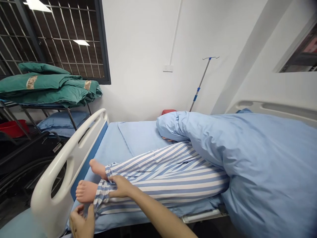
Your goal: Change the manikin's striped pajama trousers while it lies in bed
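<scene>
Striped blue-and-white pyjama trousers (168, 181) cover two legs lying on the bed. They look like a manikin's, with the near foot (85, 191) and the far foot (97, 168) bare. Around the near trouser leg just above its gathered cuff, my right hand (121, 186) grips the cloth, thumb on the near side and fingers over the top. Beside the near foot, below the cuff, is my left hand (83, 221), its fingers curled and its thumb apart from them, close to the cuff's lower edge. I see nothing in it. A light blue quilt (260, 158) hides the upper body.
The white footboard (59, 165) rises just left of the feet. Beyond it are a black wheelchair (27, 162), a rack with folded green quilts (49, 86), blue pillows (64, 120) and a red basin (15, 128). An IV pole (201, 81) stands behind the bed.
</scene>
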A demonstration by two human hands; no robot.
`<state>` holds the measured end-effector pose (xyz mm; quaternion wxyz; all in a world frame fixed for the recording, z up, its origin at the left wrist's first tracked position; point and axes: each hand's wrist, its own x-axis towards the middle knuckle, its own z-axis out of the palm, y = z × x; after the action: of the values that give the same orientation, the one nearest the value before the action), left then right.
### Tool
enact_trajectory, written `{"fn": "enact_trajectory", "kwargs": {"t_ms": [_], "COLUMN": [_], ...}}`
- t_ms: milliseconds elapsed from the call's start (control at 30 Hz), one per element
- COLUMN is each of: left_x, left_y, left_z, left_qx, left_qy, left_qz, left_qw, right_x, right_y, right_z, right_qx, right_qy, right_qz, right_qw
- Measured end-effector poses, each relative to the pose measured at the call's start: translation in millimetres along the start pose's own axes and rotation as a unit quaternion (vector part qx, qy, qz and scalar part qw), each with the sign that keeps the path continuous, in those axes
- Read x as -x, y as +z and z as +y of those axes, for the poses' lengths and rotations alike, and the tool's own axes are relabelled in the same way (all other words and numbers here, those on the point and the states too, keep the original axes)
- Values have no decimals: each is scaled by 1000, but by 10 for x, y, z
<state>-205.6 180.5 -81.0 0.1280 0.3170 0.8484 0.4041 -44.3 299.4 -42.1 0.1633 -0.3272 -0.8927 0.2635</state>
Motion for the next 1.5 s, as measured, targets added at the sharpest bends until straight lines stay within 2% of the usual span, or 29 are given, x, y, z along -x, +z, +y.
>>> {"fn": "enact_trajectory", "kwargs": {"t_ms": [67, 167, 267, 333, 400, 500, 633, 733, 800, 867, 967, 1100, 1267, 1400, 1500], "left_x": [62, 81, 43, 12, -24, -109, -255, -337, -370, -389, -403, -392, -400, -480, -480], "left_y": [49, 334, 755, 995, 1146, 1215, 1183, 1181, 1204, 1234, 1262, 1235, 1112, 911, 707], "left_z": [122, 503, 903, 1079, 1172, 1209, 1198, 1176, 1143, 1105, 1087, 1199, 1513, 1993, 2515], "left_qx": [47, 187, 336, 386, 410, 424, 426, 410, 405, 400, 402, 437, 489, 598, 650], "left_qy": [20, 28, -92, -184, -240, -291, -325, -349, -354, -349, -355, -345, -329, -229, -135], "left_qz": [-9, -127, -228, -251, -260, -256, -198, -181, -170, -151, -131, -135, -126, -181, -146], "left_qw": [999, 974, 909, 868, 841, 819, 821, 823, 826, 834, 834, 819, 798, 746, 733], "right_x": [175, 466, 684, 720, 640, 306, -332, -713, -861, -937, -974, -980, -979, -942, -844], "right_y": [-260, -673, -1034, -1195, -1259, -1130, -605, -189, -8, 75, 49, -201, -772, -1310, -1812], "right_z": [249, 665, 1001, 1133, 1178, 1101, 844, 694, 666, 682, 708, 618, 365, 149, -27], "right_qx": [27, 101, 143, 166, 182, 211, 261, 263, 259, 258, 255, 244, 227, 224, 211], "right_qy": [65, 159, 181, 179, 170, 123, 29, 48, 78, 96, 105, 111, 86, 74, 70], "right_qz": [38, 65, 73, 71, 64, 42, -10, -61, -73, -71, -79, -62, -22, 0, 34], "right_qw": [997, 980, 970, 967, 966, 969, 965, 962, 960, 959, 958, 961, 970, 972, 974]}}
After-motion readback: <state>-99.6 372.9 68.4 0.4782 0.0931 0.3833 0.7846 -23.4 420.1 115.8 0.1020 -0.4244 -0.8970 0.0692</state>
